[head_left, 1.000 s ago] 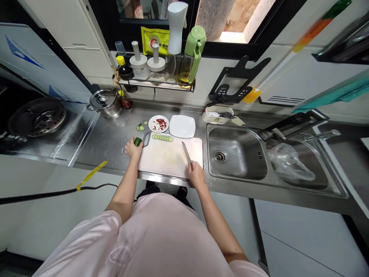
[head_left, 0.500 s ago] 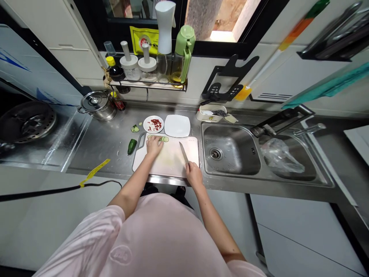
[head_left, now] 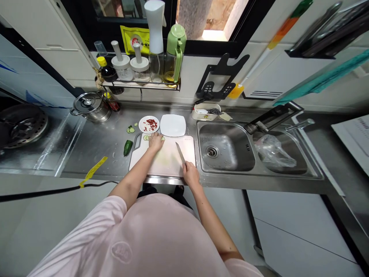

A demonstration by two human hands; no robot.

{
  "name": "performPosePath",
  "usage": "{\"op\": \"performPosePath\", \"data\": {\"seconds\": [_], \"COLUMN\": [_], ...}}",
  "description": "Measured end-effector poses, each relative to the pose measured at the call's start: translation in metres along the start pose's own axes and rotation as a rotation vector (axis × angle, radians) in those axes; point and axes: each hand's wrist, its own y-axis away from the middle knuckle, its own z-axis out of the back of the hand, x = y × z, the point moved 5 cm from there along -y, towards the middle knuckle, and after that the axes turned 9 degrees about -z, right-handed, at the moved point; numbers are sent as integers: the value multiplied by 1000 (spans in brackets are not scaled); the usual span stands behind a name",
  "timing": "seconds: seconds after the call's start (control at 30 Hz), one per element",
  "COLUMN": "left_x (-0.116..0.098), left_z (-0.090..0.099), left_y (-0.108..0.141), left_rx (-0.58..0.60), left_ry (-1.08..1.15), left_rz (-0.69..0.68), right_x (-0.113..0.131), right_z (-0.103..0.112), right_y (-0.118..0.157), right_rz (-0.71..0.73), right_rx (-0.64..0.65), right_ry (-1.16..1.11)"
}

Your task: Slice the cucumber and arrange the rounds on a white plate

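Note:
My left hand point(head_left: 156, 142) lies over the far edge of the white cutting board point(head_left: 164, 165), fingers stretched forward onto a row of cucumber slices point(head_left: 146, 137). Some slices show left of the hand and a bit of one to its right; those under it are hidden. In my right hand point(head_left: 190, 173) is the handle of a kitchen knife point(head_left: 180, 151), its blade over the right part of the board, tip pointing away from me. Behind the board stand a white plate of chopped red pieces point(head_left: 149, 125) and a bare white square plate point(head_left: 173, 125).
Left of the board lie a cucumber piece point(head_left: 128, 147) and several cucumber offcuts point(head_left: 131, 129). A lidded steel pot point(head_left: 91, 107) stands farther left. To the right is a double sink point(head_left: 227, 148) with a plastic bag point(head_left: 273, 151). Bottles and jars fill a wall shelf point(head_left: 144, 85).
My left hand has shifted right along the row of slices, so slices now show on its left. The knife stays in my right hand. The whole view has shifted slightly.

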Motion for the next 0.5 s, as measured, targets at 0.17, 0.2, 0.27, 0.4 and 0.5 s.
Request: {"op": "performPosePath", "data": {"seconds": [0.17,0.2,0.27,0.4,0.5], "left_x": [0,2,10,35,53], "left_z": [1,0,-2,-9,-13], "left_y": [2,3,7,24,41], "left_rx": [-31,-34,-36,-20,-11], "left_ry": [62,97,203,423,496], "left_rz": [10,34,116,322,405], "right_x": [1,2,4,10,18], "right_z": [0,0,0,1,2], "right_y": [-1,-1,-1,-1,3], "right_rz": [7,9,14,31,47], "right_rx": [-4,-4,-2,13,57], "right_ry": [-3,1,12,34,57]}}
